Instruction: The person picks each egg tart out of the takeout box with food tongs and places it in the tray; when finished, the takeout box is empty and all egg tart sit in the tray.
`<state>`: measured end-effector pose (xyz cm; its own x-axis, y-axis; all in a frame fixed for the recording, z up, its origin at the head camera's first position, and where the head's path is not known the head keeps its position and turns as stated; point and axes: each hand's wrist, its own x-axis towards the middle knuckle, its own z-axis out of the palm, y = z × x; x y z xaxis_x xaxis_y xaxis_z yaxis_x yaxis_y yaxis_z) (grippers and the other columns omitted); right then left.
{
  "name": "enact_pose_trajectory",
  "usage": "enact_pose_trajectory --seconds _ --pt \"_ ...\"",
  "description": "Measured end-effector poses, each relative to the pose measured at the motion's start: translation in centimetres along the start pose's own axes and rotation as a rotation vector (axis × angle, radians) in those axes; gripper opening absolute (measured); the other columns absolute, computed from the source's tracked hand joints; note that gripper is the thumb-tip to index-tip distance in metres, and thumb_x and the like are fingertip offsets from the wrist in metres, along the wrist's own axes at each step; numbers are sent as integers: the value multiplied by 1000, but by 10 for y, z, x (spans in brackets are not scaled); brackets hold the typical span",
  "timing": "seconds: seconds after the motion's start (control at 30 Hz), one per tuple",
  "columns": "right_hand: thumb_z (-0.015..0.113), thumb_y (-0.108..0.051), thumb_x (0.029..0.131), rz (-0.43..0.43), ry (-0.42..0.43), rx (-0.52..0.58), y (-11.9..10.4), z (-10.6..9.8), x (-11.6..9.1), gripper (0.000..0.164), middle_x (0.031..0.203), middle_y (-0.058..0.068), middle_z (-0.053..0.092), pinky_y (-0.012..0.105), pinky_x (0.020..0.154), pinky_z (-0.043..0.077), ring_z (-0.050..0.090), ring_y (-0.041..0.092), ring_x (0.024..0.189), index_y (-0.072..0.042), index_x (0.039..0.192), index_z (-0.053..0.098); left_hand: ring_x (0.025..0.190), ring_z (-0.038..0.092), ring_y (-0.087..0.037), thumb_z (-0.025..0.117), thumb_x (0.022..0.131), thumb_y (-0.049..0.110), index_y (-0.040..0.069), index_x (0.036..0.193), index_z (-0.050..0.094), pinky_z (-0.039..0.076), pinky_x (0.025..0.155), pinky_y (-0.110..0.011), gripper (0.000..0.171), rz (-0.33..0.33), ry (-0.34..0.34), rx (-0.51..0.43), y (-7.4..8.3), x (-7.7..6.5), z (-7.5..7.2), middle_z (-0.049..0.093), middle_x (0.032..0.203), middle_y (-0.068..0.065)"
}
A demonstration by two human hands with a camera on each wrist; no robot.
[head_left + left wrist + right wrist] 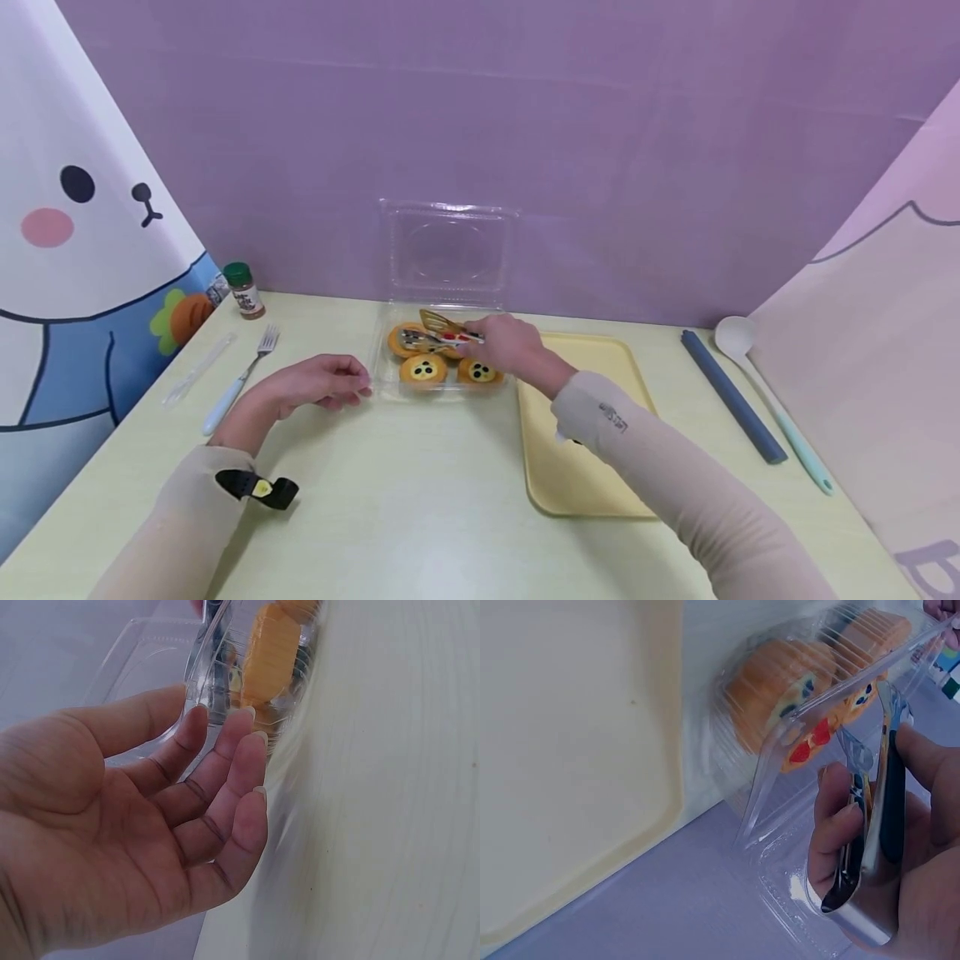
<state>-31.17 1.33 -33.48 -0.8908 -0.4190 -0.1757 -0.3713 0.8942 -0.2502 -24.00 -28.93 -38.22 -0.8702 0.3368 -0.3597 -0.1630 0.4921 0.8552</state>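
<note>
My right hand (512, 343) holds metal serving tongs (885, 817) by their dark-sided handles. The slotted tong heads are spread apart over the back of a clear plastic box (382, 392). In the box sit several small tarts: a front left one (423, 372) and a front right one (480, 372) with dark berries, and a back one with red pieces (800, 753), partly hidden by the tongs. My left hand (322, 383) is at the box's front left corner, fingers loosely bent. In the left wrist view, its thumb and fingertips (196, 718) are right at the box's rim.
The box's lid (450, 254) stands raised behind it. To the right lies a yellow tray (555, 483), under my right forearm, then a blue-grey bar (733, 396) and a ladle (780, 408). On the left are a fork (242, 379), a clear plastic strip (198, 369) and a green-capped jar (244, 292).
</note>
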Motion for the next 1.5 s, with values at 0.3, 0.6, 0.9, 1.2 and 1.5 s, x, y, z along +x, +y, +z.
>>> enact_pose_trajectory --seconds 0.3,0.6,0.9,1.2,1.5 --pt "51 -55 100 9 -49 -117 -10 -2 4 58 139 3 63 34 66 45 60 21 93 -24 149 48 105 62 -22 58 102 28 3 122 56 52 87 -36 32 5 3 4 -1 -1 0 66 123 -12" --pt "53 -53 100 -42 -66 -142 -14 -14 3 52 132 0 67 40 81 52 63 24 111 -25 144 55 105 61 -24 58 102 27 3 121 56 52 86 -36 31 16 5 1 -1 1 1 66 121 -11" --pt "55 -51 100 -17 -100 -76 -14 -14 6 52 134 0 66 31 58 41 59 17 89 -26 145 54 105 62 -24 57 102 27 4 118 56 52 86 -36 28 4 11 -11 -1 1 1 67 121 -11" --pt "54 -51 100 -5 -154 -113 -22 -11 9 39 85 -1 63 31 57 37 48 15 67 -20 119 70 105 61 -24 57 102 25 3 119 55 51 86 -37 28 8 3 -35 0 1 2 66 123 -13" --pt "62 -46 97 43 -186 5 -20 -10 13 39 94 6 74 27 51 36 46 12 56 -18 123 70 104 61 -25 57 102 26 5 117 56 51 86 -36 26 -6 15 -28 -3 3 0 66 121 -13"
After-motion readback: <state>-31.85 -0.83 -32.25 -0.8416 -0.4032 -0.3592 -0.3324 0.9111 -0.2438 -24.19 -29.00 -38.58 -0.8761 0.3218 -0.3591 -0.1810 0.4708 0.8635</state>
